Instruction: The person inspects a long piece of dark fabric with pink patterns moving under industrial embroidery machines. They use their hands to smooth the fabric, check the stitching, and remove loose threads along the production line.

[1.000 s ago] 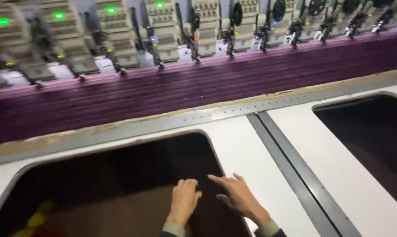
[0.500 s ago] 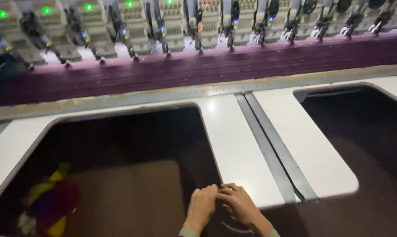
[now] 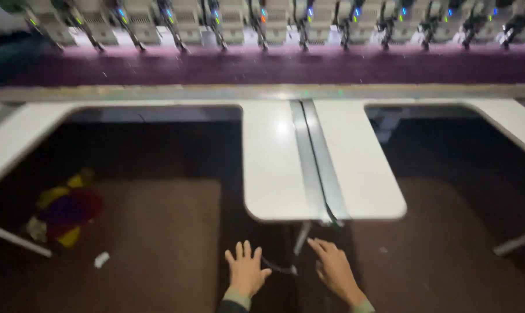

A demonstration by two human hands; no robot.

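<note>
Left hand (image 3: 246, 271) and right hand (image 3: 333, 269) hover with fingers spread, holding nothing, just below the rounded front edge of the white flat table panel (image 3: 271, 168). A thin grey metal support leg (image 3: 300, 239) sits between the hands, its lower end lost in the dark; the yellow-and-red bundle (image 3: 65, 207) at far left is too blurred to identify.

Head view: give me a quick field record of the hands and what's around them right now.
left hand: open, fingers spread, holding nothing
right hand: open, palm down, holding nothing
white table: just beyond both hands, with a grey strip down its middle
purple fabric: stretched under the row of machine heads
coloured bundle: on the floor, far left
</note>
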